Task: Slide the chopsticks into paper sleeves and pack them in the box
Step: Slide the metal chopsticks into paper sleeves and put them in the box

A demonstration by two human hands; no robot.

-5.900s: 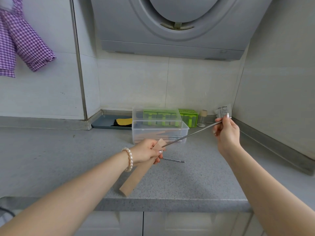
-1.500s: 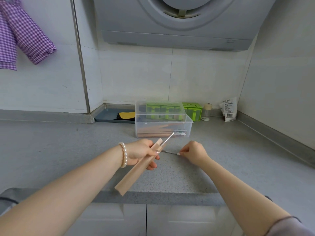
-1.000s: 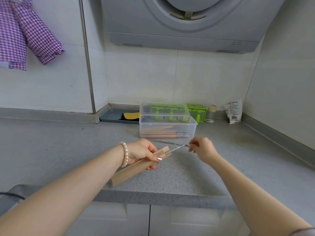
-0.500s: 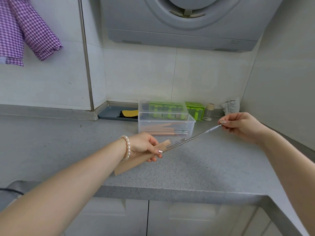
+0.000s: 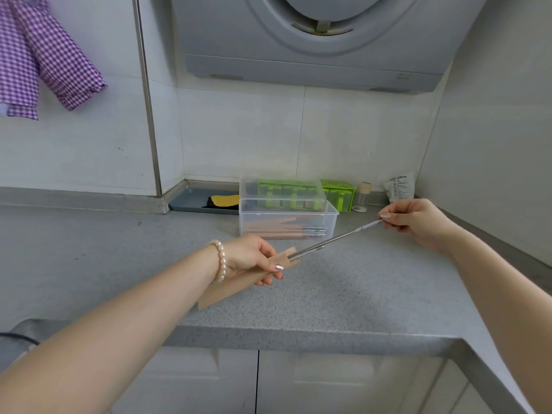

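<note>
left hand (image 5: 249,255) grips paper sleeve (image 5: 239,283) | right hand (image 5: 415,221) pinches chopstick (image 5: 334,239) end, tip at sleeve mouth | box (image 5: 288,224) behind

Left hand (image 5: 249,256): low and central, fingers curled round the paper sleeve (image 5: 239,282), thumb on top.
Right hand (image 5: 415,222): raised out right, fingertips pinching the chopstick (image 5: 334,239) end.
Arms: both bare, reaching forward.

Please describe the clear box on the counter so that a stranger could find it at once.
Look at the grey countertop below the range hood, toward the back wall. The clear plastic box stands there, open, with brown paper sleeves lying flat inside. Unlike the green container behind it, it is see-through.
</note>
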